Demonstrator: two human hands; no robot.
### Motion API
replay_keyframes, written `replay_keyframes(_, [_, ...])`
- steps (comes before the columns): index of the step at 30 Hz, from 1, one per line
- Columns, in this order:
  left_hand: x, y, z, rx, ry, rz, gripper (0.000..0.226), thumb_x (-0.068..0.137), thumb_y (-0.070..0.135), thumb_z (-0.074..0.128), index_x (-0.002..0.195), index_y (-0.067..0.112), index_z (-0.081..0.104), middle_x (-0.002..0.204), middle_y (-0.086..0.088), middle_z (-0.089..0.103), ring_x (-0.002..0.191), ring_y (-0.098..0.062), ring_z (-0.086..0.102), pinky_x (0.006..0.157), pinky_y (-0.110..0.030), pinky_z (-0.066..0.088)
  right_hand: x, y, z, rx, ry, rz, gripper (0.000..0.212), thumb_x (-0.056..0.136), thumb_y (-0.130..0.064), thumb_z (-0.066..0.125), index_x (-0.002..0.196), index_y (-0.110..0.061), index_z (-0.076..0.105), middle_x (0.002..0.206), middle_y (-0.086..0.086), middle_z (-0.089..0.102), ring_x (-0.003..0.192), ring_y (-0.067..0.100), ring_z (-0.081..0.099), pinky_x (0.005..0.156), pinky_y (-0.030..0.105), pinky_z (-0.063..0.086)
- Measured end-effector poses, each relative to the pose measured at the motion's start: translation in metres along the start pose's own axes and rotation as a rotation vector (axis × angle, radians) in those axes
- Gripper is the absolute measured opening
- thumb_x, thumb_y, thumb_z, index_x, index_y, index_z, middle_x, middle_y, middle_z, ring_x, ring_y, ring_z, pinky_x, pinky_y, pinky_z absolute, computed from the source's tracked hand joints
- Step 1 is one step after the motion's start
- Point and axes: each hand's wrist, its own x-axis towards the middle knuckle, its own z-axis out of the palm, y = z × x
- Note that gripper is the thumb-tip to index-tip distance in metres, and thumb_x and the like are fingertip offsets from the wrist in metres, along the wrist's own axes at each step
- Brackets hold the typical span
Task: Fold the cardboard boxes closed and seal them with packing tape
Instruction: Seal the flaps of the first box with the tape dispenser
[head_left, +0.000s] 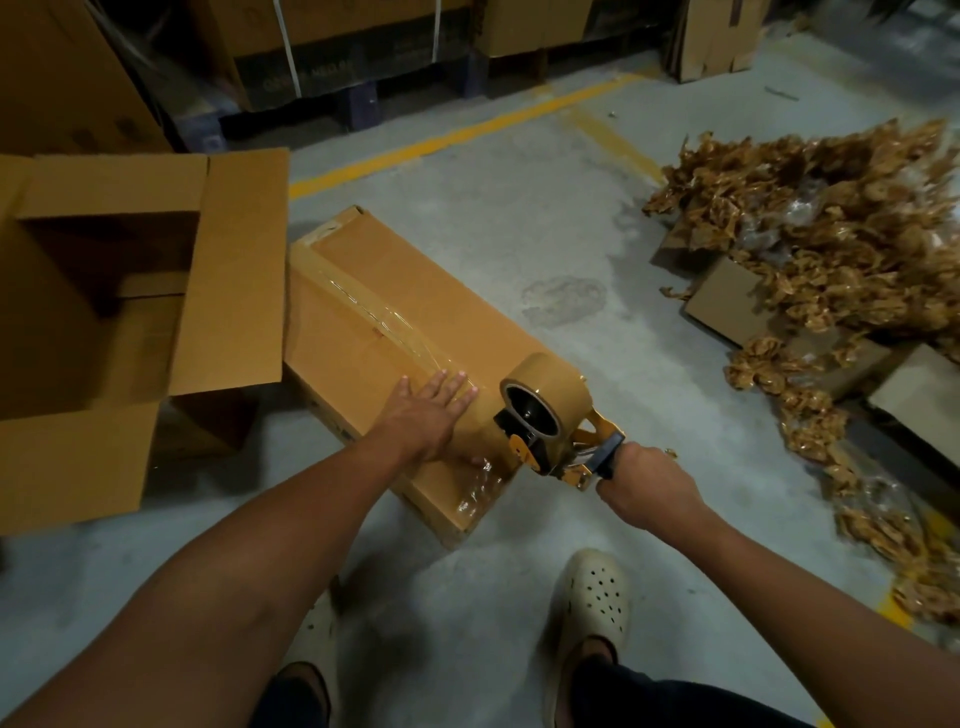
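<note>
Since the tape strip (374, 312) needs pinning, I read the left hand (434, 410) spread flat on the closed box (363, 270) at centre | right hand (644, 486), 4 o'clock, wrapped round the tape dispenser (550, 421) to pull | open box (104, 291) unsealed at 9 o'clock.

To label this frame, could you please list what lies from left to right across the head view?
Open cardboard box, left hand pressing flat on the taped box, tape dispenser, right hand gripping it, pile of crumpled brown scraps.
</note>
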Motion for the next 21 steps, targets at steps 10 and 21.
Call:
replay_keyframes(10, [0.002, 0.011, 0.001, -0.026, -0.044, -0.050, 0.107, 0.091, 0.064, 0.052, 0.149, 0.025, -0.030, 0.154, -0.010, -0.038, 0.146, -0.033, -0.026, 0.112, -0.070, 0.003, -0.017, 0.016, 0.005, 0.005, -0.008, 0.027, 0.022, 0.088, -0.022, 0.057, 0.071, -0.024, 0.043, 0.066, -0.006, 0.048, 0.057, 0.012, 0.050, 0.047, 0.024, 0.036])
replay_keyframes(21, [-0.003, 0.011, -0.003, -0.026, -0.059, -0.024, 0.116, 0.080, 0.087, 0.036, 0.151, 0.022, -0.028, 0.154, -0.009, -0.039, 0.147, -0.033, -0.025, 0.113, -0.071, 0.003, -0.029, 0.027, 0.007, 0.012, -0.009, 0.046, 0.012, 0.088, -0.025, 0.058, 0.082, -0.021, 0.048, 0.067, -0.007, 0.048, 0.063, 0.016, 0.055, 0.049, 0.025, 0.037])
